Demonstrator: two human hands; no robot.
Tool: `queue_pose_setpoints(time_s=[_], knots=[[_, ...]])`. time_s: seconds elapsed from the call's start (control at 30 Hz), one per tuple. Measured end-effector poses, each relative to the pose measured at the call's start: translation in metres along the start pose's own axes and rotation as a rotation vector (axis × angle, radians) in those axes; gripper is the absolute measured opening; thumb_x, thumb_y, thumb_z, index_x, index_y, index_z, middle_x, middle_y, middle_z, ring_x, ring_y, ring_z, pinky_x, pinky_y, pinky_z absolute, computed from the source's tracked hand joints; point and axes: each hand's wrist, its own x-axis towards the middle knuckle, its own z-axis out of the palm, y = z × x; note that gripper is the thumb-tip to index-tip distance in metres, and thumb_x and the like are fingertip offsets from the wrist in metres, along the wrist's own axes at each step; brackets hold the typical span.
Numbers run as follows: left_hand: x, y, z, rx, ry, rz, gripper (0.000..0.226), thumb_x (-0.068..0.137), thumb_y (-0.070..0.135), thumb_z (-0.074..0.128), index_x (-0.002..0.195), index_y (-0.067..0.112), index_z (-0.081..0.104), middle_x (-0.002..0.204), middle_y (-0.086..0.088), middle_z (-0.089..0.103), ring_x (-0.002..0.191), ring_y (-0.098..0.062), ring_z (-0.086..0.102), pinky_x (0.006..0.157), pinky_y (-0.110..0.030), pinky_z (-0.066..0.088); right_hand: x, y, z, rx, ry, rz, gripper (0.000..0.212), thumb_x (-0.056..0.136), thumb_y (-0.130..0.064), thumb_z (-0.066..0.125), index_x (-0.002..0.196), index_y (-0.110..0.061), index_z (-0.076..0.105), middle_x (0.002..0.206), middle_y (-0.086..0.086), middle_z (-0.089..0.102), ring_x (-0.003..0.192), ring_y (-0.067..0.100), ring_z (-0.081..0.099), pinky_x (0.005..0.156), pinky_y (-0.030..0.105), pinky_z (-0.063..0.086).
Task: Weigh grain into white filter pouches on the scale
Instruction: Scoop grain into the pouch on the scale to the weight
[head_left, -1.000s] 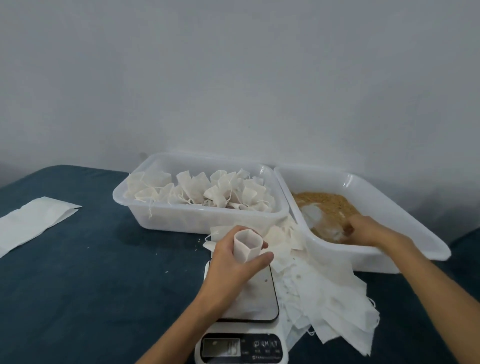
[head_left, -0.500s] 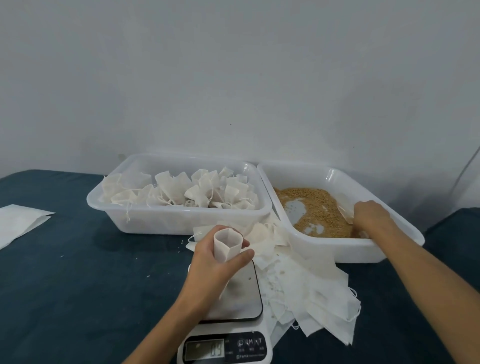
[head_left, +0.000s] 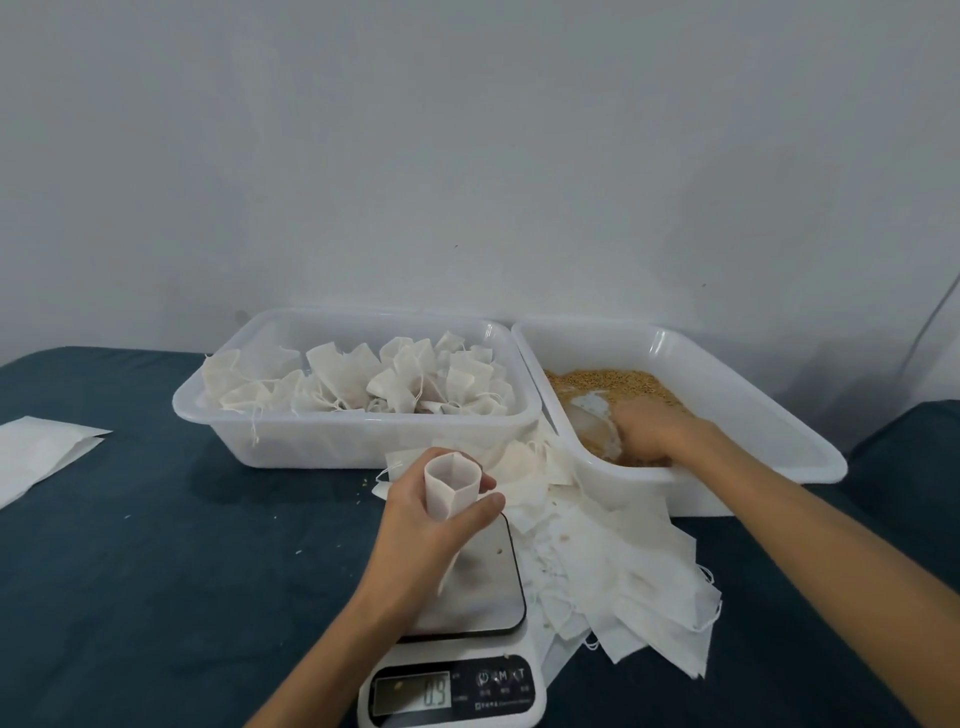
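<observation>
My left hand (head_left: 426, 530) grips an open white filter pouch (head_left: 451, 484) upright on the plate of the white digital scale (head_left: 491, 587). The display (head_left: 415, 693) shows a low reading. My right hand (head_left: 657, 434) is down in the grain (head_left: 623, 382) inside the right white tub (head_left: 753, 415). Its fingers curl round what looks like a translucent scoop (head_left: 595, 434) that is pushed into the grain. The fingertips are hidden.
A second white tub (head_left: 353, 441), at the back left, holds several filled, tied pouches (head_left: 395, 384). A pile of flat empty pouches (head_left: 623, 577) lies right of the scale. White paper (head_left: 41, 452) lies at the far left on the dark blue cloth (head_left: 182, 571). Loose grains dot the cloth.
My right hand has moved within the grain tub, from its right side to the near left part. My left hand keeps holding the pouch on the scale.
</observation>
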Motion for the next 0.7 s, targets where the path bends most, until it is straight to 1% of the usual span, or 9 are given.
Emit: queue_pose_setpoints(time_s=[0.07,0.13,0.23,0.33,0.4,0.5,0.53,0.6,0.7], knots=[[0.0,0.001,0.0,-0.006,-0.002,0.001,0.03,0.076,0.028,0.083,0.098,0.013,0.069,0.097,0.001,0.077,0.091,-0.017,0.072,0.077,-0.024,0.058,0.001,-0.013,-0.002,-0.016,0.011,-0.029,0.031,0.086,-0.018,0.069,0.066,-0.025,0.047,0.068,-0.002,0.058,0.056,0.012,0.054,0.048,0.025,0.04],[0.001,0.002,0.0,-0.024,0.003,-0.003,0.031,0.075,0.027,0.083,0.098,0.01,0.069,0.096,0.0,0.077,0.09,-0.016,0.072,0.077,-0.022,0.057,0.003,-0.02,-0.002,-0.025,0.005,-0.016,0.024,0.087,-0.018,0.068,0.068,-0.019,0.055,0.068,-0.003,0.059,0.056,0.01,0.051,0.047,0.024,0.037],[0.001,0.002,0.0,-0.037,0.009,0.009,0.032,0.075,0.027,0.083,0.098,0.009,0.069,0.096,-0.001,0.076,0.089,-0.018,0.071,0.075,-0.021,0.057,0.008,-0.019,0.0,0.035,0.056,0.044,0.014,0.086,-0.018,0.075,0.079,-0.012,0.064,0.074,0.0,0.066,0.055,0.009,0.057,0.047,0.022,0.043],[0.001,0.002,0.0,-0.028,0.008,0.003,0.028,0.08,0.02,0.086,0.099,0.008,0.069,0.095,-0.001,0.076,0.087,-0.017,0.07,0.074,-0.021,0.056,0.015,-0.015,-0.002,0.117,0.148,0.127,0.014,0.09,-0.018,0.074,0.093,-0.005,0.069,0.073,0.002,0.064,0.054,0.011,0.059,0.047,0.022,0.046],[0.001,0.001,0.0,-0.01,0.003,-0.007,0.022,0.085,0.011,0.085,0.099,0.008,0.069,0.095,0.0,0.076,0.085,-0.013,0.07,0.074,-0.021,0.056,0.019,-0.017,-0.006,0.111,0.12,0.137,0.015,0.088,-0.019,0.077,0.089,-0.006,0.07,0.071,0.001,0.064,0.055,0.011,0.06,0.05,0.023,0.049],[0.001,0.001,0.0,0.0,0.004,0.004,0.022,0.084,0.017,0.086,0.097,0.011,0.069,0.094,0.001,0.076,0.084,-0.011,0.069,0.073,-0.02,0.056,0.025,-0.026,-0.008,0.081,0.046,0.129,0.025,0.082,-0.022,0.083,0.073,-0.013,0.062,0.066,-0.001,0.064,0.054,0.01,0.062,0.046,0.023,0.045],[0.001,0.001,0.0,-0.003,0.007,0.004,0.021,0.084,0.017,0.086,0.097,0.011,0.07,0.094,0.001,0.076,0.084,-0.011,0.069,0.073,-0.02,0.056,0.027,-0.029,-0.008,0.072,0.03,0.117,0.028,0.081,-0.023,0.083,0.07,-0.014,0.059,0.065,-0.001,0.064,0.054,0.01,0.063,0.046,0.023,0.045],[0.002,0.001,-0.001,-0.005,0.011,-0.002,0.019,0.086,0.011,0.084,0.098,0.01,0.069,0.095,0.001,0.076,0.084,-0.01,0.07,0.072,-0.019,0.055,0.03,-0.034,-0.008,0.084,0.009,0.085,0.027,0.08,-0.021,0.083,0.072,-0.015,0.057,0.067,-0.001,0.066,0.056,0.011,0.065,0.05,0.024,0.049],[0.002,0.001,0.001,0.001,0.007,-0.014,0.019,0.086,0.01,0.083,0.1,0.01,0.069,0.095,0.002,0.077,0.083,-0.007,0.07,0.072,-0.018,0.055,0.025,-0.042,-0.009,0.087,-0.026,0.038,0.019,0.081,-0.021,0.079,0.077,-0.014,0.062,0.076,0.0,0.07,0.065,0.014,0.067,0.057,0.027,0.052]])
